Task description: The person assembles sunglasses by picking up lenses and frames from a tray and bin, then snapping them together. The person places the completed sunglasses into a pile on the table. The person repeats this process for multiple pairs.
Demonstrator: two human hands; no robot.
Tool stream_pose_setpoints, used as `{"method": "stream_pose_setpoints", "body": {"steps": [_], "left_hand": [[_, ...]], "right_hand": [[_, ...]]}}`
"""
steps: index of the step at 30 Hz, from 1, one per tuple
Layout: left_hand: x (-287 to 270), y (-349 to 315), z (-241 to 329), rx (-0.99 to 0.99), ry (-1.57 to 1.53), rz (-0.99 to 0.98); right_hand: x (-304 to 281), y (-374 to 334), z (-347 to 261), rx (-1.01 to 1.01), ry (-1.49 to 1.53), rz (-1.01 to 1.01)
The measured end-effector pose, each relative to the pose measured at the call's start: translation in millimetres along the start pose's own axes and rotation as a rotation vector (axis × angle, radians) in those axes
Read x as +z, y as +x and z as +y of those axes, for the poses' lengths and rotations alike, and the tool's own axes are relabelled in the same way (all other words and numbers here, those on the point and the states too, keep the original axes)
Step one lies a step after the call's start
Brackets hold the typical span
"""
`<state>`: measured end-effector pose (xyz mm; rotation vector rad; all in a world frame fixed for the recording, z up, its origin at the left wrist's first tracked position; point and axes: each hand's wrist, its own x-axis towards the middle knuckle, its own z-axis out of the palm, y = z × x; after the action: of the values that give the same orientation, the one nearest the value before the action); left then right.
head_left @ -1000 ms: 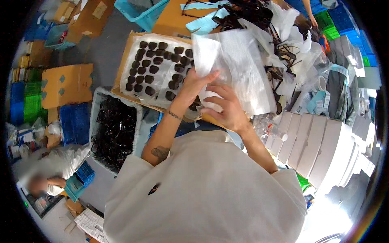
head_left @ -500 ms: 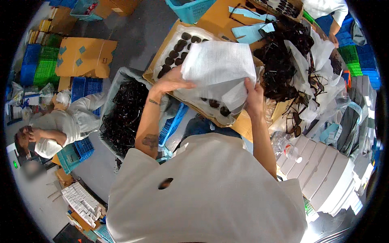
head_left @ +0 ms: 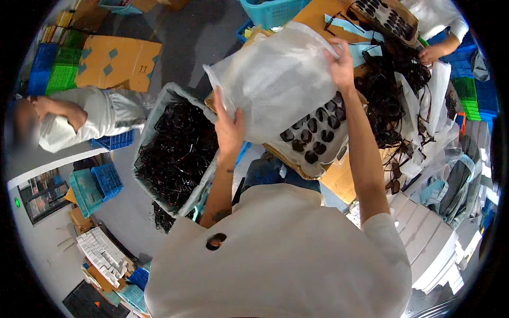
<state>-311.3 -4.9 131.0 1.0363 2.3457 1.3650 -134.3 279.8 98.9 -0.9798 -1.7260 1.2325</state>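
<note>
bin [head_left: 199, 191] filled with thin dark pieces [head_left: 177, 148] is followed by the left hand [head_left: 228, 132], clamped on a white sheet [head_left: 275, 79] held partly over a box [head_left: 289, 165] of dark lenses [head_left: 313, 125]; the sheet's right edge is pinched by the right hand [head_left: 341, 64], well apart.

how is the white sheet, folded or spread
Spread: the white sheet extends broadly between the left hand and the right hand, with dark lenses showing beyond its edge.

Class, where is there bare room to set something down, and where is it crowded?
Bare: grey floor between the diamond-patched cardboard box and turquoise basket; a small cardboard strip between the lens tray and right forearm. Crowded: the heap of dark frames, right of the tray.
</note>
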Motion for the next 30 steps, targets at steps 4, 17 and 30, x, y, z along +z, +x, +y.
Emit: {"method": "stream_pose_setpoints", "body": {"steps": [4, 17, 30], "left_hand": [[-0.9, -17.8, -31.8, -0.199, 0.454, -0.463], [55.1, 11.5, -67.3, 0.183, 0.91, -0.709], [43.2, 34.9, -34.0, 0.073, 1.022, -0.819]], "right_hand": [[41.8, 40.4, 28.7, -0.229, -0.405, -0.211], [125.6, -19.4, 79.5, -0.898, -0.594, -0.282], [-46.2, -38.9, -91.3, -0.184, -0.378, -0.065]]}}
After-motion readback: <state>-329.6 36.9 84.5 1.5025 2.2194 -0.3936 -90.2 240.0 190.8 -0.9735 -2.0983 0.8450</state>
